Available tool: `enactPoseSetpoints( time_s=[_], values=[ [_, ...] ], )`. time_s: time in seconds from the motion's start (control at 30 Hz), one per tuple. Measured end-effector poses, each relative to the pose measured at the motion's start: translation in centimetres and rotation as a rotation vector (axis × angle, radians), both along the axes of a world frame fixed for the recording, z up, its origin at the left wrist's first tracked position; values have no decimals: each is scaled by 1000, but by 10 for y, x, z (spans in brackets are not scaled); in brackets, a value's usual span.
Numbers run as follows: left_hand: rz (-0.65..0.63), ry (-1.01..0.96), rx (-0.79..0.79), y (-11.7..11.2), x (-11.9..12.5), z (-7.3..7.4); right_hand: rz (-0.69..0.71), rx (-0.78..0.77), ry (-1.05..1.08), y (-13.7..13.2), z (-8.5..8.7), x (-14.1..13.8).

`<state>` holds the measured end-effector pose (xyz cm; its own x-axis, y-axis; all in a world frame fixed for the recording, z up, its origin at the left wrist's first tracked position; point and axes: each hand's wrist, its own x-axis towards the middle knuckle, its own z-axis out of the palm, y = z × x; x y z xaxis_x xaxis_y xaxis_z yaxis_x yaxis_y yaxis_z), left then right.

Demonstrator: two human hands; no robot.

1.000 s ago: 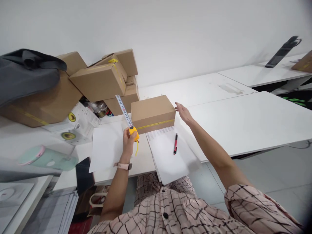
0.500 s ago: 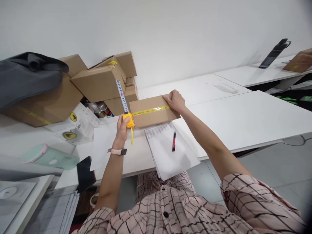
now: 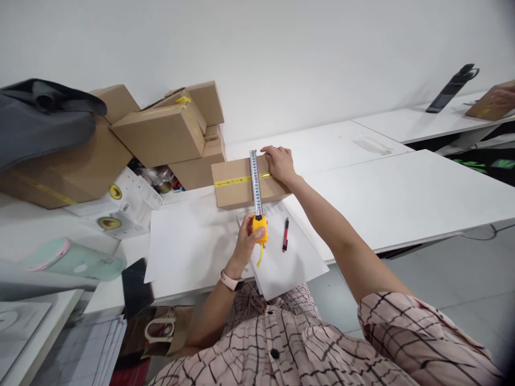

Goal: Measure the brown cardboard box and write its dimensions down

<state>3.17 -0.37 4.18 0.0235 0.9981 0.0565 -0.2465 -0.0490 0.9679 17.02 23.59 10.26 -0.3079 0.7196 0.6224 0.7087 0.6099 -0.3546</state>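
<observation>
My left hand (image 3: 246, 241) is wrapped round a yellow tape measure (image 3: 259, 229), thumb on its case. The metal blade (image 3: 255, 179) is pulled out and crosses the top of a cardboard box (image 3: 233, 187), reaching its far edge. A strip of yellow tape runs along the box lid. My right hand (image 3: 280, 165) rests on the box's right end, with its fingers curled near the blade's tip; whether they touch the blade I cannot tell. Below the box lie printed sheets (image 3: 277, 273) with a red and black pen (image 3: 285, 234) on top.
Several cardboard boxes (image 3: 156, 134) are stacked at the left, with a grey bag (image 3: 44, 123) over them. A mint-green tumbler (image 3: 76, 260) and a black phone-like slab (image 3: 137, 287) are near the left edge. A dark bottle (image 3: 453, 88) stands far right, where another person's hand (image 3: 505, 97) touches a box.
My left hand has carried the tape measure to the right, from the box's left end to across its lid. My right hand has shifted slightly left, its fingers now nearer the blade.
</observation>
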Motion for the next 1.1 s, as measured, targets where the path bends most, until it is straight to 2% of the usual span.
enactPoseSetpoints(
  time_s=[0.23, 0.47, 1.1],
  values=[
    [-1, -14, -26, 1, 5, -10, 55, 75, -140, -3, 1, 0],
    [8, 29, -51, 1, 22, -22, 48, 95, -189, 1, 0, 0],
    [-12, 49, -68, 1, 26, -25, 25, 65, -198, -2, 0, -1]
  ],
)
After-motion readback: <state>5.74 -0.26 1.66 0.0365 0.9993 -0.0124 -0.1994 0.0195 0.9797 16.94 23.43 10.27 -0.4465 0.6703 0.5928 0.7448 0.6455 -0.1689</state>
